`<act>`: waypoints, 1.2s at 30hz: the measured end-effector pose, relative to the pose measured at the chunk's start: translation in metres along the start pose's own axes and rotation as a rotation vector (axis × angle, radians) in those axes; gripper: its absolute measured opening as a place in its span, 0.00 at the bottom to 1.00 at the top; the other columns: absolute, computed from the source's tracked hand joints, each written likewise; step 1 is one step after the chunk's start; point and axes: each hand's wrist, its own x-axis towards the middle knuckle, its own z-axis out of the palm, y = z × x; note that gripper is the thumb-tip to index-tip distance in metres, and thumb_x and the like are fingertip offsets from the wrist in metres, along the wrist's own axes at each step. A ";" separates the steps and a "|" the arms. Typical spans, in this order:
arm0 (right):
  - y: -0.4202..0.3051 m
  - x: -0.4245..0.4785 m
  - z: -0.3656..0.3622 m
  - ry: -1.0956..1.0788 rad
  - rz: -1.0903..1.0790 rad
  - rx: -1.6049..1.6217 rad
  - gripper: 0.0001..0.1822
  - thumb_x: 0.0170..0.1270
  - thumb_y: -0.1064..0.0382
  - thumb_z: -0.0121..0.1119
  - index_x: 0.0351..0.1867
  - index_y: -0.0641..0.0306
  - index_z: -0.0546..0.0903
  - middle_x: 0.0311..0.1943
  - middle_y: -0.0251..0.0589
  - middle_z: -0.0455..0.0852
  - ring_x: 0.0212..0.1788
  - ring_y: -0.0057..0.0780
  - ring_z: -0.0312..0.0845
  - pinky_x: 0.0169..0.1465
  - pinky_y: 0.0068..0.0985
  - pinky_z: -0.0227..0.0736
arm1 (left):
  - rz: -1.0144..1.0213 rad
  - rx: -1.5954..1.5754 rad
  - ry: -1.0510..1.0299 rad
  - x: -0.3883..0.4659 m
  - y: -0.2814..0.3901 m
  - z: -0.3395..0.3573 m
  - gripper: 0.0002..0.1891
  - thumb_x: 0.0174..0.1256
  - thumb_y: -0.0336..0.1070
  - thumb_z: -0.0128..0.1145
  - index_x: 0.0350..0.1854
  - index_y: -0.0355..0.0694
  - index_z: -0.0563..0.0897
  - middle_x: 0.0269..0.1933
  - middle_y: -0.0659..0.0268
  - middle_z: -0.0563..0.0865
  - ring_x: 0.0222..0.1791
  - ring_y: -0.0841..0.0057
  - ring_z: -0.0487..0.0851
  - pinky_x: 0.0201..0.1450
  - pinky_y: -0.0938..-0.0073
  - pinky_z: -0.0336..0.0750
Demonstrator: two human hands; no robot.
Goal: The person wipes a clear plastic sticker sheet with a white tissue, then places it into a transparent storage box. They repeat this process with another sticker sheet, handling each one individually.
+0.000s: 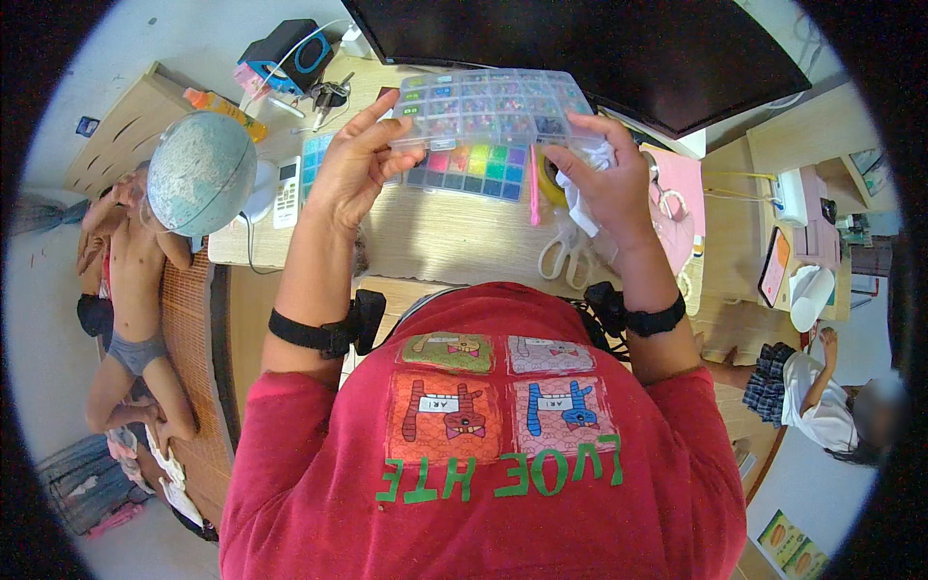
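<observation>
My left hand [368, 156] grips the left end of a clear plastic compartment box [486, 107], and my right hand [605, 167] has hold of its right end. Raised above the desk, the box shows small multicoloured beads in many of its cells. Under it lies a second compartment box [471, 170], its cells filled in red, yellow, green, blue and purple. Crumpled white tissue [580, 206] shows beside my right palm. A pink stick-like tool [535, 188] lies just left of that hand, next to a yellow tape roll [552, 181], partly hidden.
White-handled scissors [565, 257] lie near the desk's [449, 243] front edge. At left stand a globe [201, 174], a white remote control [287, 192] and a speaker [286, 58]. A large monitor [602, 51] spans the back. One person [138, 290] is at left, another [815, 399] at right.
</observation>
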 end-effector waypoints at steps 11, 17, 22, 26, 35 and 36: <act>-0.007 0.001 0.004 0.125 0.084 0.331 0.35 0.45 0.67 0.71 0.59 0.56 0.70 0.44 0.41 0.82 0.43 0.28 0.78 0.44 0.25 0.75 | 0.124 -0.023 -0.011 -0.001 0.000 0.011 0.34 0.55 0.29 0.61 0.65 0.37 0.61 0.42 0.55 0.81 0.29 0.69 0.85 0.30 0.81 0.83; -0.020 -0.020 0.035 -0.084 -0.191 0.006 0.41 0.46 0.65 0.72 0.63 0.60 0.63 0.49 0.43 0.78 0.44 0.25 0.77 0.47 0.23 0.73 | 0.089 -0.101 -0.091 0.000 -0.002 0.024 0.31 0.56 0.25 0.60 0.62 0.27 0.61 0.47 0.52 0.79 0.34 0.70 0.85 0.33 0.82 0.83; -0.033 -0.005 0.045 -0.069 -0.211 0.082 0.33 0.48 0.61 0.72 0.56 0.61 0.70 0.49 0.42 0.78 0.46 0.27 0.76 0.49 0.23 0.71 | 0.108 -0.056 -0.074 -0.008 -0.011 0.032 0.22 0.58 0.28 0.58 0.55 0.30 0.72 0.44 0.55 0.82 0.33 0.72 0.85 0.31 0.82 0.83; -0.032 -0.005 0.047 -0.043 -0.202 0.138 0.29 0.48 0.61 0.72 0.52 0.62 0.73 0.47 0.41 0.79 0.47 0.28 0.76 0.51 0.23 0.70 | 0.110 -0.061 -0.082 -0.009 -0.014 0.034 0.21 0.58 0.28 0.57 0.55 0.29 0.72 0.42 0.55 0.83 0.32 0.72 0.85 0.31 0.82 0.83; -0.037 -0.015 0.050 -0.014 -0.147 0.007 0.23 0.49 0.63 0.71 0.47 0.62 0.75 0.43 0.43 0.82 0.45 0.27 0.78 0.48 0.24 0.73 | 0.022 -0.159 -0.090 -0.012 -0.020 0.029 0.22 0.59 0.27 0.57 0.55 0.27 0.69 0.40 0.55 0.82 0.29 0.72 0.85 0.29 0.84 0.82; -0.034 -0.015 0.050 -0.008 -0.165 -0.020 0.24 0.49 0.63 0.71 0.47 0.62 0.75 0.44 0.43 0.82 0.45 0.27 0.78 0.47 0.24 0.73 | 0.031 -0.146 -0.081 -0.011 -0.021 0.029 0.21 0.59 0.28 0.57 0.54 0.28 0.71 0.39 0.55 0.83 0.29 0.72 0.85 0.28 0.84 0.82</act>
